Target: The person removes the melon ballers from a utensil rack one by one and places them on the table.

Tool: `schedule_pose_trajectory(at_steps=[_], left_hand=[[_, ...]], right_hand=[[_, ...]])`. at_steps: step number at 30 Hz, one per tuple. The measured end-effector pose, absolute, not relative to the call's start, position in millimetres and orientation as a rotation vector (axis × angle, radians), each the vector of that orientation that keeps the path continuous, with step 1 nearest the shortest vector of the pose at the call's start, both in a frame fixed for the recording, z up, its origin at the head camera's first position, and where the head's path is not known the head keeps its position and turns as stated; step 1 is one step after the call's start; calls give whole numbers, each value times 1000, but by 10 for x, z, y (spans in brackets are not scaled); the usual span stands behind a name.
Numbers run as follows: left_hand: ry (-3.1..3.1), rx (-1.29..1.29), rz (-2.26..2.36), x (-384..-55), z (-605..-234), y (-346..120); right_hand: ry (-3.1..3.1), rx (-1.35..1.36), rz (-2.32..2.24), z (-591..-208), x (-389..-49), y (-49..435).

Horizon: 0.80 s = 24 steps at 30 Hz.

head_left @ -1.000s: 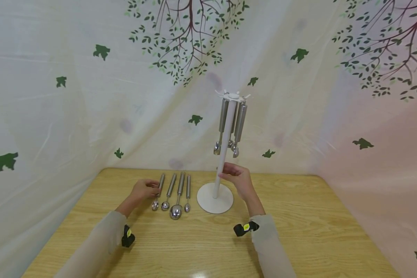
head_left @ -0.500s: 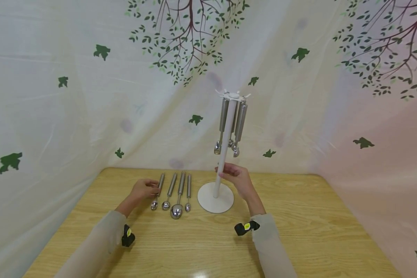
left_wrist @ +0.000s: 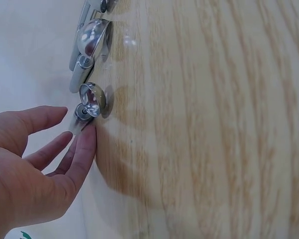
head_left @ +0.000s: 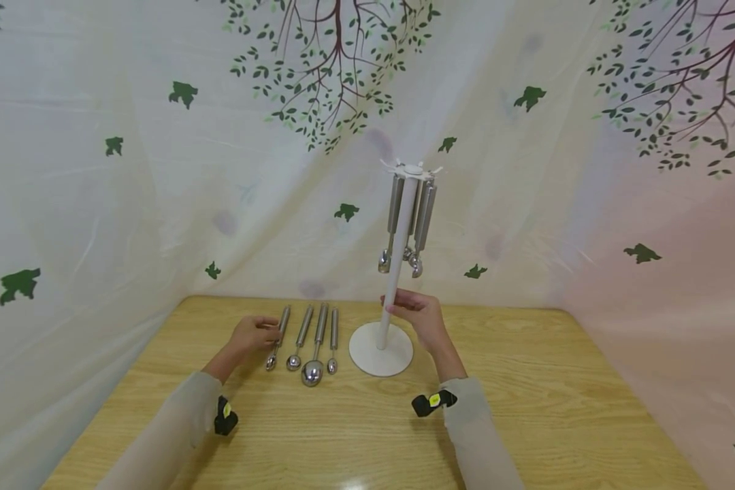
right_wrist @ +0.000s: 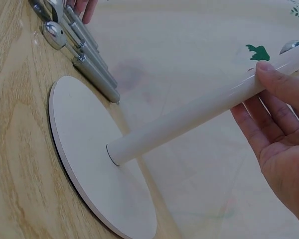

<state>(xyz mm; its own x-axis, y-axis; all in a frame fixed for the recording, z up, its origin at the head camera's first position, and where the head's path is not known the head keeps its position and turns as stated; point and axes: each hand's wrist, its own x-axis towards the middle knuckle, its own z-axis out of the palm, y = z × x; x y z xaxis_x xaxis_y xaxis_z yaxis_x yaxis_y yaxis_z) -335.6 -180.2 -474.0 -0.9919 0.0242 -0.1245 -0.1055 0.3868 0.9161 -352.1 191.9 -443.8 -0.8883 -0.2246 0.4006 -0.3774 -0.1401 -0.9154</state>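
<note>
Several stainless-steel melon ballers lie in a row on the table, handles pointing away. My left hand (head_left: pixel 254 333) is at the leftmost melon baller (head_left: pixel 284 320), fingertips right at its handle. In the left wrist view the fingers (left_wrist: pixel 82 154) reach beside its handle end, and the thumb stands apart. A large-bowled melon baller (head_left: pixel 312 373) and a small one (head_left: pixel 333 366) lie further right. My right hand (head_left: pixel 421 316) grips the pole of a white utensil stand (head_left: pixel 381 361), thumb in front and fingers behind. More melon ballers (head_left: pixel 425 218) hang from its top hooks.
The wooden table (head_left: pixel 355 435) has its far edge close to a pale curtain (head_left: pixel 269 170) printed with leaves and branches. A black band (head_left: pixel 433 403) with a small device is on the right wrist, and another band (head_left: pixel 224 415) on the left.
The bowl of the leftmost melon baller has shifted slightly left, away from its neighbour. The left hand stays at its handle, and the right hand keeps its grip on the pole.
</note>
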Motion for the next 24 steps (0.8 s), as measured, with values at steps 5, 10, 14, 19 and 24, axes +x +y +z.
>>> schedule_pose_trajectory(at_steps=[5,10,14,19,24], left_hand=[[2544,-96,1660,-3329,-4710,-1794],[2617,-98,1683,-3323,-4657,-1731],[2656,-65,1734,-3331,-4541,-1588],[2636,34,1895,-3316,-4288,-1316],[2575,288,2036,-3219,-3968,-998]], right_hand=[[-1963,683,2186,-4439,-3516,1906],[-1937,655,2203,-4437,-3513,1884],[-1938,622,2198,-4426,-3510,1866],[-1942,588,2173,-4394,-3483,1840],[-1936,542,2158,-4388,-3472,1821]])
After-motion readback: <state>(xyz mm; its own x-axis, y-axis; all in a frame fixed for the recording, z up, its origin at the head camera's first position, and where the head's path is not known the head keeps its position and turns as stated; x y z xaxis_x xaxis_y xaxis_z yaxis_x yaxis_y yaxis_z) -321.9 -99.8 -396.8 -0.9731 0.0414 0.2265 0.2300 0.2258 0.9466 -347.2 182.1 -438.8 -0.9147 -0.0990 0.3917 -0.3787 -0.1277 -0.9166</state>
